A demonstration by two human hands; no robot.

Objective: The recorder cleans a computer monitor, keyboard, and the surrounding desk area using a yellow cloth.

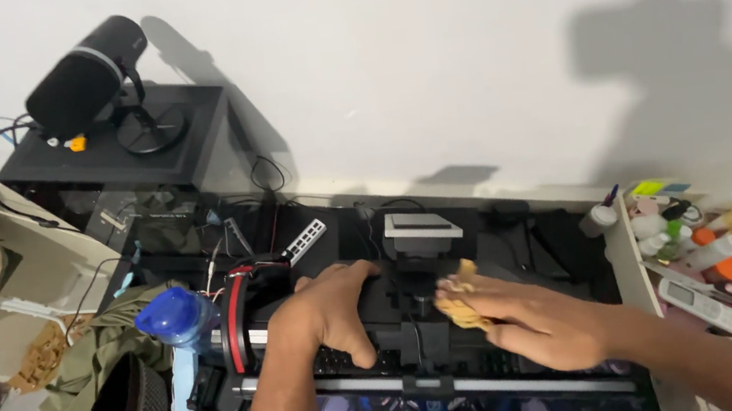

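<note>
Since the worktop [569, 238] is this crowded, the cramped space is what worries me. Nearest, the left hand [328, 314] lies curled over the black keyboard [355, 361], its grip closed on nothing I can see. The right hand [533, 324] pinches a yellow cloth [460, 306] against the dark monitor stand [415, 282] mid-desk. Just left of the left hand sits a blue bottle [177, 318]; a bumped elbow could tip it onto the loose wires [220, 280]. Further back, the black microphone [90, 76] looks safe.
</note>
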